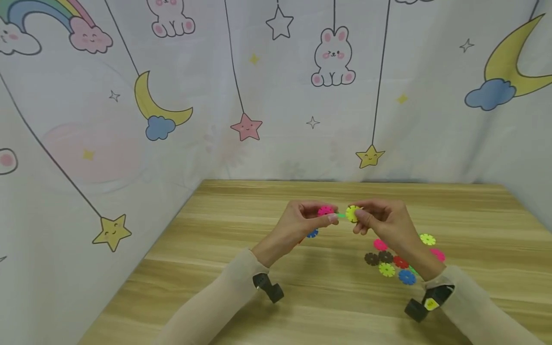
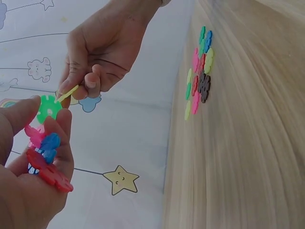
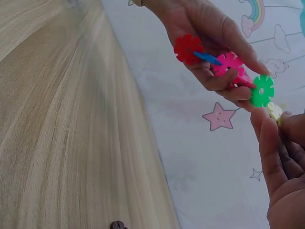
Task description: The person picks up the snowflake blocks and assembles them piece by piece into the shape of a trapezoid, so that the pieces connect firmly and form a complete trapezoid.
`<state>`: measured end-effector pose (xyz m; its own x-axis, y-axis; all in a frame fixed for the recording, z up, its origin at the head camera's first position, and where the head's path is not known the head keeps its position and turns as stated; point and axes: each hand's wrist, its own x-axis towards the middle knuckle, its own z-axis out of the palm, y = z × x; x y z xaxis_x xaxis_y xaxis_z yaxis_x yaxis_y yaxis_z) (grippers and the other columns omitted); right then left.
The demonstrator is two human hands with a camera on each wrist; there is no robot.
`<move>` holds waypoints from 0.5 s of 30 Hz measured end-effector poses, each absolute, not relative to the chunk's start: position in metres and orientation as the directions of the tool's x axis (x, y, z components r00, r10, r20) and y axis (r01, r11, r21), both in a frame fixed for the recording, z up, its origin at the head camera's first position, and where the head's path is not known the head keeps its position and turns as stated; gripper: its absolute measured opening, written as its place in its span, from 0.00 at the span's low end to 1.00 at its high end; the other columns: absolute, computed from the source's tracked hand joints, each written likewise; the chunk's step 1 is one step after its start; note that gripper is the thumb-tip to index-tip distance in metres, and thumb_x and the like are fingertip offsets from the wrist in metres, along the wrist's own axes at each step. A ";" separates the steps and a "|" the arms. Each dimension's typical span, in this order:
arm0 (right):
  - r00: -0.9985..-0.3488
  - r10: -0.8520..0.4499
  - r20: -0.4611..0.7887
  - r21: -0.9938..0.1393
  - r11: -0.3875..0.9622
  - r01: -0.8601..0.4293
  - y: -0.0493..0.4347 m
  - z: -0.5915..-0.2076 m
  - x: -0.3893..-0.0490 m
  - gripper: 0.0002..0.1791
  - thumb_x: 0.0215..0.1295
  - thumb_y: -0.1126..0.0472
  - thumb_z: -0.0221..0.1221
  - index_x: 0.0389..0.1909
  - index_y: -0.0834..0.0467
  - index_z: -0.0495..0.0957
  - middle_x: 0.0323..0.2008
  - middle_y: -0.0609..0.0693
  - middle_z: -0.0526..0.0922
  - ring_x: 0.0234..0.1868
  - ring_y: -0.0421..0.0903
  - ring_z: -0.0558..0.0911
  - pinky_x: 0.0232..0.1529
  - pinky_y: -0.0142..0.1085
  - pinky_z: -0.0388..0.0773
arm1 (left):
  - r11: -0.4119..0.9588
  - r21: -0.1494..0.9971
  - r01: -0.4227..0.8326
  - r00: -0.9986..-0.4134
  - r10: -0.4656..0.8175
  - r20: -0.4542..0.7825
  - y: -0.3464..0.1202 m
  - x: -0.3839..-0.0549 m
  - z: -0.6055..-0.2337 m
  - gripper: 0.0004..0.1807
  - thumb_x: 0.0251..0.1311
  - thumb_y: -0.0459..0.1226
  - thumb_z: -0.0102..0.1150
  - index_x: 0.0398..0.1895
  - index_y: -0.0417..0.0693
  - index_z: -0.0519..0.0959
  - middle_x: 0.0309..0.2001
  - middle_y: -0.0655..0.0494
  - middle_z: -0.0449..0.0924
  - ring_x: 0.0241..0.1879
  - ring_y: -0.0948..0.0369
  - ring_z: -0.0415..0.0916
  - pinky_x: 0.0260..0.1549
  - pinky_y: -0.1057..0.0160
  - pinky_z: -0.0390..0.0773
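Note:
My left hand (image 1: 293, 229) holds a chain of slotted plastic snowflake discs above the table. In the right wrist view the chain runs from a red disc (image 3: 188, 49) through a blue disc (image 3: 208, 58) and pink discs (image 3: 228, 64) to a green disc (image 3: 262, 90). The left thumb and fingers pinch the green one. Thumb and fingertips of my right hand (image 1: 390, 227) pinch a yellow disc (image 1: 351, 214). Its edge meets the green disc's rim; how deep the slots engage cannot be told. Fingers partly cover the chain.
Loose discs lie on the wooden table (image 1: 327, 297) under and beside the right forearm, among them brown (image 1: 372, 259), yellow (image 1: 386, 270), blue (image 1: 407, 277) and pink (image 1: 380, 244). A printed cloth (image 1: 284, 158) hangs behind the table and along its left side.

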<state>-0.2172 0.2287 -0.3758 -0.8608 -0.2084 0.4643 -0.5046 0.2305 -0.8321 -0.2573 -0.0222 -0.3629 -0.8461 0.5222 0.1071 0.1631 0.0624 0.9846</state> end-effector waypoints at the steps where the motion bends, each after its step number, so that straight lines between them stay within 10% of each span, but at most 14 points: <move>1: -0.857 -0.214 0.468 -0.830 0.227 -0.510 0.229 -0.376 -0.217 0.12 0.79 0.69 0.59 0.54 0.72 0.84 0.30 0.40 0.90 0.27 0.42 0.90 0.31 0.34 0.88 | 0.062 0.984 0.164 -0.848 0.519 0.109 -0.022 -0.257 -0.363 0.19 0.68 0.38 0.73 0.61 0.44 0.87 0.51 0.48 0.93 0.47 0.61 0.89 0.50 0.66 0.87; 15: -0.812 -0.272 0.516 -0.794 0.203 -0.573 0.225 -0.376 -0.216 0.09 0.76 0.75 0.59 0.52 0.72 0.84 0.25 0.47 0.87 0.23 0.40 0.86 0.27 0.33 0.85 | 0.037 0.985 0.167 -0.835 0.536 0.121 -0.022 -0.255 -0.364 0.18 0.69 0.37 0.72 0.61 0.49 0.87 0.45 0.50 0.94 0.45 0.63 0.91 0.34 0.71 0.81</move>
